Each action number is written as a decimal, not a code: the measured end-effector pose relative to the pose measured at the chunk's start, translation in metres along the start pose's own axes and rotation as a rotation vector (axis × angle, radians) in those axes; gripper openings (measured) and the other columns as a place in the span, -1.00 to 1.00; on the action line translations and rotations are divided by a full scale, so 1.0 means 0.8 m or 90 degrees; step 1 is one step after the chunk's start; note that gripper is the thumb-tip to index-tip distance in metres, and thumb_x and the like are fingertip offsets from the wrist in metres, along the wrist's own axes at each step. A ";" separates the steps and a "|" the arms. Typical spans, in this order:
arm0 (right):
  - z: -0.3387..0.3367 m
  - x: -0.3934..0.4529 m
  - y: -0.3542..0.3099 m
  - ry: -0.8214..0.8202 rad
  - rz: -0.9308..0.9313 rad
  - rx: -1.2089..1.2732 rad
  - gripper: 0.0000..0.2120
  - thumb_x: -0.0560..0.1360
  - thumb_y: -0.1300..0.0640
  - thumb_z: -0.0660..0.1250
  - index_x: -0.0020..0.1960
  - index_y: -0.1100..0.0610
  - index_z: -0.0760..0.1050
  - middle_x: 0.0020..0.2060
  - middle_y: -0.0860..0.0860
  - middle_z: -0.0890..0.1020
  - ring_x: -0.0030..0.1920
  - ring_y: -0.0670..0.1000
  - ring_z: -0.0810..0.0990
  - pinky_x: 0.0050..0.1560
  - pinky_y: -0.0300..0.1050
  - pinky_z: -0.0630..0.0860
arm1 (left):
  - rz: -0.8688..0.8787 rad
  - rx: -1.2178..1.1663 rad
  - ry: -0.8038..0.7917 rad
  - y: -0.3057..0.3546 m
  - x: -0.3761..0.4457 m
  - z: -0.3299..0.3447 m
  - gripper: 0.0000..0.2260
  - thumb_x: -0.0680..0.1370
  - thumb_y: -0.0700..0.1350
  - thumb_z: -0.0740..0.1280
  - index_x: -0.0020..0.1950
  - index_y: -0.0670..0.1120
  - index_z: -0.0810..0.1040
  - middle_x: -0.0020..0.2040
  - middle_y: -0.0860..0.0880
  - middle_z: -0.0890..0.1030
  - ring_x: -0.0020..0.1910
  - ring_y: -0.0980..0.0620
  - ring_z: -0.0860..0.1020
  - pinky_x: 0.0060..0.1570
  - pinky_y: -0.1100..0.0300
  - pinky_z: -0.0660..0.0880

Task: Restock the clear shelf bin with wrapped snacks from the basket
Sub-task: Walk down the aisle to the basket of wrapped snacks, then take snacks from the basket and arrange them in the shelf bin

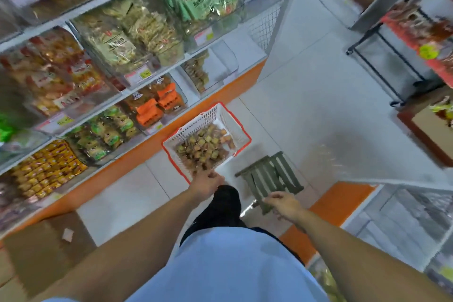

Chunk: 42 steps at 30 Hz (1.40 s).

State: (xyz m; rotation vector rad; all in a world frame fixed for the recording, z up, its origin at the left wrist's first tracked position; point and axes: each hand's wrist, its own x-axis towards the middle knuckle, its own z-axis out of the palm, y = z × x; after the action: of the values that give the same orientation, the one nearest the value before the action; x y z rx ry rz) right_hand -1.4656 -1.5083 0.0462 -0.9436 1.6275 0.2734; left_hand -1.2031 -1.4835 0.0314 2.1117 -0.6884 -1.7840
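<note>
White plastic basket (221, 115) of wrapped snacks (203, 147) lies just ahead of the left hand (207, 182), whose grip I cannot tell; right hand (285, 205), loosely curled and holding nothing, is farther.

Both bare arms reach forward and down from a light blue top. The left hand (207, 182) is stretched farther out, its fingers curled downward at the tips; motion blur hides whether they pinch anything. The right hand (284, 205) hangs lower and nearer the body, palm down, fingers loosely bent and holding nothing.
</note>
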 end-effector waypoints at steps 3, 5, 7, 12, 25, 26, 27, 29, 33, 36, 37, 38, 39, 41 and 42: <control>-0.028 0.033 -0.051 0.024 -0.028 -0.058 -0.56 0.44 -0.07 0.47 0.26 0.07 0.56 0.06 0.03 0.66 -0.11 0.00 0.56 -0.06 -0.12 0.51 | -0.014 0.005 -0.011 0.013 0.034 -0.005 -0.85 0.56 -0.03 0.37 -0.10 -0.10 0.58 -0.17 -0.10 0.58 -0.18 -0.03 0.52 -0.15 0.13 0.43; -0.045 0.046 -0.097 0.029 -0.060 -0.085 -0.54 0.44 -0.11 0.46 0.28 0.03 0.55 0.06 -0.01 0.66 -0.07 -0.02 0.60 -0.01 -0.12 0.53 | -0.007 0.020 -0.028 0.025 0.047 -0.010 -0.83 0.57 -0.01 0.32 -0.16 -0.07 0.55 -0.17 -0.10 0.57 -0.16 -0.05 0.53 -0.12 0.09 0.44; -0.059 0.058 -0.145 0.036 -0.104 -0.131 -0.58 0.44 -0.14 0.44 0.25 -0.04 0.56 0.06 -0.08 0.64 0.03 -0.03 0.62 0.15 -0.04 0.56 | -0.005 0.007 -0.041 0.040 0.051 -0.017 -0.81 0.58 -0.01 0.30 -0.17 -0.07 0.55 -0.15 -0.10 0.57 -0.15 -0.08 0.53 -0.11 0.06 0.45; -0.076 0.088 -0.239 0.007 -0.171 -0.173 -0.56 0.46 -0.04 0.43 0.31 0.03 0.54 0.12 -0.05 0.62 0.12 0.00 0.61 0.13 -0.14 0.50 | -0.001 -0.079 -0.027 0.067 0.064 -0.029 -0.79 0.62 -0.06 0.31 -0.21 -0.05 0.47 -0.15 -0.07 0.52 -0.10 -0.04 0.48 -0.08 0.14 0.37; -0.049 0.342 -0.321 -0.134 -0.265 -0.520 -0.67 0.44 -0.10 0.42 0.18 -0.05 0.57 0.06 -0.03 0.65 -0.16 -0.08 0.62 -0.31 -0.29 0.45 | 0.003 -0.173 0.136 0.050 0.250 0.010 -0.80 0.61 -0.10 0.37 0.12 -0.21 0.60 0.03 -0.09 0.61 0.00 0.07 0.52 -0.11 0.29 0.40; -0.042 0.380 -0.318 -0.156 -0.284 -0.564 -0.69 0.48 -0.07 0.40 0.19 -0.02 0.57 0.05 -0.01 0.65 -0.20 -0.11 0.61 -0.35 -0.32 0.46 | 0.001 -0.184 0.163 0.043 0.277 0.018 -0.85 0.61 -0.15 0.38 0.11 -0.20 0.60 0.00 -0.06 0.59 -0.02 0.16 0.52 -0.06 0.37 0.38; -0.034 0.420 -0.312 -0.181 -0.298 -0.598 -0.70 0.52 -0.04 0.37 0.21 0.02 0.56 0.06 0.03 0.65 -0.22 -0.10 0.61 -0.35 -0.33 0.49 | -0.002 -0.195 0.187 0.036 0.304 0.026 -0.94 0.59 -0.19 0.39 0.03 -0.16 0.58 -0.09 -0.01 0.56 -0.12 0.31 0.51 -0.10 0.49 0.34; -0.014 0.498 -0.296 -0.229 -0.325 -0.671 -0.70 0.56 0.02 0.32 0.26 0.09 0.55 0.14 0.11 0.63 -0.03 0.02 0.63 -0.06 -0.23 0.57 | -0.022 -0.211 0.231 0.011 0.367 0.048 -0.81 0.57 -0.22 0.41 -0.19 -0.03 0.49 -0.23 0.14 0.42 -0.33 0.45 0.45 -0.22 0.52 0.33; 0.033 0.628 -0.249 -0.297 -0.395 -0.798 -0.66 0.60 0.15 0.28 0.37 0.12 0.46 0.30 0.12 0.53 0.23 0.12 0.52 0.22 -0.06 0.48 | -0.056 -0.154 0.248 -0.055 0.477 0.096 -0.79 0.57 -0.24 0.39 -0.23 -0.11 0.45 -0.37 0.09 0.41 -0.42 0.25 0.38 -0.36 0.48 0.36; 0.057 0.699 -0.216 -0.355 -0.454 -0.928 -0.59 0.62 0.20 0.24 0.45 0.17 0.34 0.32 0.14 0.49 0.20 0.07 0.50 0.26 -0.03 0.46 | -0.061 -0.086 0.222 -0.102 0.545 0.113 -0.76 0.55 -0.19 0.42 -0.28 -0.07 0.45 -0.39 0.05 0.42 -0.41 0.17 0.37 -0.42 0.47 0.37; 0.058 0.718 -0.208 -0.367 -0.460 -0.974 -0.60 0.62 0.20 0.22 0.45 0.18 0.35 0.33 0.14 0.47 0.20 0.06 0.49 0.29 -0.02 0.44 | -0.070 -0.063 0.199 -0.113 0.565 0.115 -0.83 0.55 -0.15 0.42 -0.23 -0.09 0.52 -0.38 0.05 0.44 -0.39 0.14 0.42 -0.45 0.44 0.35; 0.058 0.735 -0.203 -0.366 -0.459 -1.025 -0.62 0.62 0.20 0.21 0.43 0.17 0.39 0.34 0.14 0.47 0.24 0.07 0.49 0.31 -0.03 0.43 | -0.072 -0.044 0.190 -0.123 0.583 0.114 -0.90 0.55 -0.15 0.41 -0.15 -0.11 0.56 -0.38 0.05 0.48 -0.37 0.14 0.49 -0.44 0.42 0.35; 0.059 0.752 -0.199 -0.358 -0.458 -1.066 -0.63 0.62 0.19 0.21 0.42 0.17 0.41 0.34 0.14 0.48 0.27 0.09 0.48 0.31 -0.07 0.41 | -0.070 -0.029 0.194 -0.132 0.599 0.110 -0.93 0.55 -0.14 0.39 -0.12 -0.11 0.57 -0.36 0.05 0.51 -0.34 0.15 0.53 -0.39 0.34 0.40; 0.061 0.774 -0.199 -0.345 -0.462 -1.111 -0.62 0.63 0.16 0.20 0.43 0.18 0.41 0.31 0.17 0.51 0.28 0.14 0.49 0.24 -0.12 0.38 | -0.064 0.024 0.194 -0.143 0.627 0.102 -0.89 0.57 -0.11 0.36 -0.10 -0.13 0.58 -0.22 -0.08 0.60 -0.17 -0.03 0.60 -0.21 0.15 0.46; 0.064 0.780 -0.200 -0.336 -0.458 -1.123 -0.61 0.63 0.12 0.22 0.42 0.19 0.41 0.30 0.19 0.51 0.27 0.17 0.49 0.23 -0.09 0.40 | -0.057 0.050 0.194 -0.145 0.637 0.098 -0.86 0.59 -0.09 0.35 -0.01 -0.17 0.59 -0.13 -0.16 0.62 -0.08 -0.13 0.60 -0.15 0.11 0.44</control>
State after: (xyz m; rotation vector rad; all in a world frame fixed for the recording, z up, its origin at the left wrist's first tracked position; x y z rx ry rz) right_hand -1.3158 -1.8458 -0.4843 -2.3388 0.1204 1.3818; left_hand -1.1996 -1.6500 -0.4703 2.4306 -0.5993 -1.4496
